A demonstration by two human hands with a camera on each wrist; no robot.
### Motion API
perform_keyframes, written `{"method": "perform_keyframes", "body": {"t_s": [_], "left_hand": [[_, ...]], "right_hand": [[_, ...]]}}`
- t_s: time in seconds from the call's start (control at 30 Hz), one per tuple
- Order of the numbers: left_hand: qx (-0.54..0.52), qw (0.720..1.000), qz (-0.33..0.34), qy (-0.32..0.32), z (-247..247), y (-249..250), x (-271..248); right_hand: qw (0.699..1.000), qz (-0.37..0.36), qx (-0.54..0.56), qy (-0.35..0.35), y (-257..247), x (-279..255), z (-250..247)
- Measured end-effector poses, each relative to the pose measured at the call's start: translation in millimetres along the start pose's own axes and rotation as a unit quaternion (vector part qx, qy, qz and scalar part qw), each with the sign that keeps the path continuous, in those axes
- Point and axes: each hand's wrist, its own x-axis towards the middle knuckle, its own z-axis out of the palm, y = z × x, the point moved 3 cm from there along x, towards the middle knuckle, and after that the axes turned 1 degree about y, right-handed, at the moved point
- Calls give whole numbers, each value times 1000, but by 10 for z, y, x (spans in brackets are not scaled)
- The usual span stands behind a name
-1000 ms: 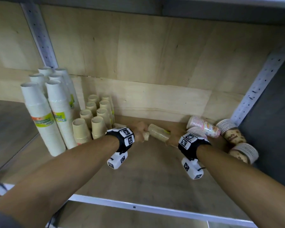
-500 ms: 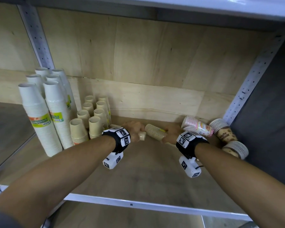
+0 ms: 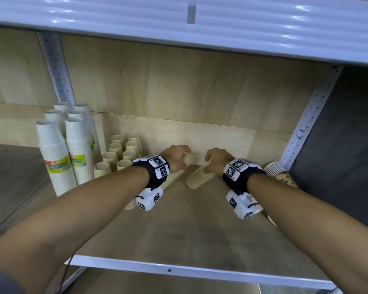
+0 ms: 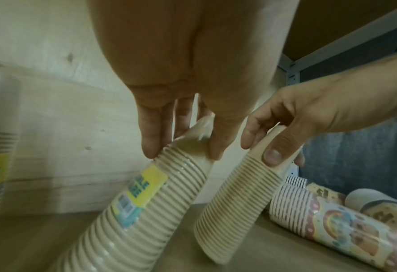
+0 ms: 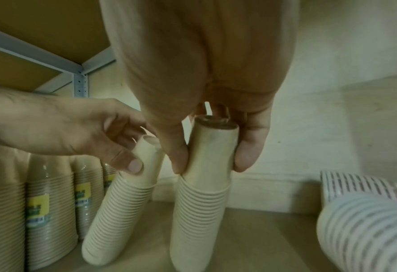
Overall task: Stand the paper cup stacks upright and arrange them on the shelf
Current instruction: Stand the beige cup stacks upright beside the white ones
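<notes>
Two tan paper cup stacks lean at the middle of the wooden shelf (image 3: 179,234), narrow ends up. My left hand (image 3: 179,160) (image 4: 183,154) pinches the top of the stack with the yellow label (image 4: 150,211) (image 5: 118,211), which my wrist mostly hides in the head view. My right hand (image 3: 212,162) (image 5: 211,167) grips the narrow end of the plain tan stack (image 3: 198,177) (image 5: 202,211) (image 4: 234,202) between thumb and fingers. Both stacks are tilted with their wide rims low by the board.
Tall white cup stacks (image 3: 51,158) and short tan stacks (image 3: 119,153) stand upright at the left. Printed cup stacks (image 3: 278,170) (image 4: 343,230) lie on their sides at the right by the metal upright (image 3: 312,115). An upper shelf (image 3: 179,24) hangs overhead.
A tan stack lay flat between my hands; now each hand holds a separate stack tipped up by its narrow end. The view has tilted up toward the upper shelf.
</notes>
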Motion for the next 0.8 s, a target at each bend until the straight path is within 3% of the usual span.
{"method": "perform_keyframes", "body": {"t_s": [0.17,0.53,0.8], "left_hand": [[-65,998,-2,2,-140,70,31],[-60,998,2,-13,-116,90,57],[-92,996,10,-19,-164,97,85]], "right_hand": [[1000,-16,13,-2,-150,54,-66],[999,-28,4,-20,-297,74,-46],[1000,17,6,-23,-286,19,-167]]}}
